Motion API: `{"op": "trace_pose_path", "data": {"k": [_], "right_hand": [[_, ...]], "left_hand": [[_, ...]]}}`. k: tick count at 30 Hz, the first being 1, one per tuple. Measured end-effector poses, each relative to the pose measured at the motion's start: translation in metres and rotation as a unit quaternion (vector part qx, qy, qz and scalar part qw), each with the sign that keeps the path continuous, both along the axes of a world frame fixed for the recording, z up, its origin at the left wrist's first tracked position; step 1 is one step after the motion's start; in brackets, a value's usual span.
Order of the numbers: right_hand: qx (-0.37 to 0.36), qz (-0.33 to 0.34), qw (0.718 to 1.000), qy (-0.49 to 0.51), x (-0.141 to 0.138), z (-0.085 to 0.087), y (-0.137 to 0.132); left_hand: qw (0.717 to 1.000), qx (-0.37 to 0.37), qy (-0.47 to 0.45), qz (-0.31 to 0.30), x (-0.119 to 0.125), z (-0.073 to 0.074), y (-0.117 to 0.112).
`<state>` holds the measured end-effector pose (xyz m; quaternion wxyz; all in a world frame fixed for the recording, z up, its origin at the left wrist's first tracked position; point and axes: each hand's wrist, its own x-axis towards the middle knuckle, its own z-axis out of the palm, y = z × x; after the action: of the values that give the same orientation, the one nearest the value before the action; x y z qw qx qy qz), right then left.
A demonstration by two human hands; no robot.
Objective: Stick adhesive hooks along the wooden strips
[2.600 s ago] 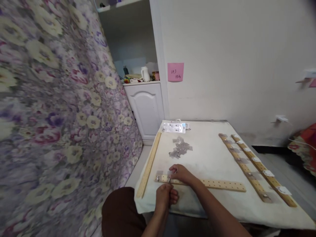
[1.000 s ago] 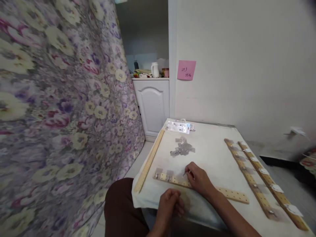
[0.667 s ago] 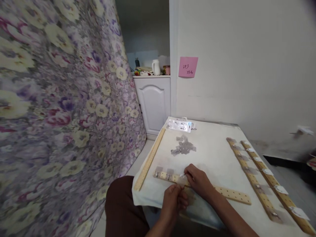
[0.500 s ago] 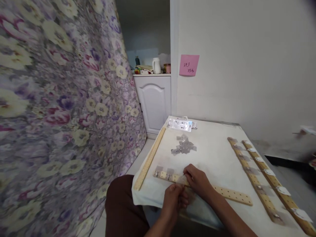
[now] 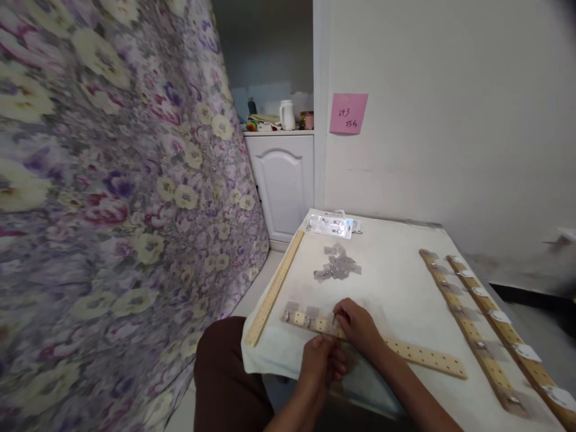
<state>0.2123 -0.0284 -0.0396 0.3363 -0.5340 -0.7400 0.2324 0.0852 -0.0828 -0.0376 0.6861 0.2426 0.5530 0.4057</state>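
Note:
A pale wooden strip with rows of holes (image 5: 427,358) lies across the front of the table, under my hands. Toward its left end sit small shiny metal pieces (image 5: 309,321) with clear plastic squares (image 5: 291,306). My right hand (image 5: 357,327) is closed over the strip, its fingertips pinching a small shiny piece (image 5: 335,319) above clear plastic. Below, at the strip's near edge, my left hand (image 5: 318,359) is curled with thumb and fingers together; what it holds is hidden. Beyond the strip is a pile of small grey plastic packets (image 5: 342,266).
Another bare holed strip (image 5: 274,291) lies along the table's left edge. Two wooden strips (image 5: 468,327) (image 5: 506,330) with attached pieces run down the right side. Clear packaging (image 5: 330,225) rests at the far edge. My knee (image 5: 229,366) is left of the table.
The view has shifted slightly. My right fingertips stay at the strip, where a small shiny piece now shows more plainly. My left hand has hardly moved.

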Motion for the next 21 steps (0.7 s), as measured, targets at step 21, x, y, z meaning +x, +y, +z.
{"op": "trace_pose_path", "data": {"k": [21], "right_hand": [[-0.237,0.141,0.947,0.165,0.032,0.035,-0.035]], "left_hand": [[0.912,0.220,0.246,-0.241,-0.013,0.031,-0.016]]}}
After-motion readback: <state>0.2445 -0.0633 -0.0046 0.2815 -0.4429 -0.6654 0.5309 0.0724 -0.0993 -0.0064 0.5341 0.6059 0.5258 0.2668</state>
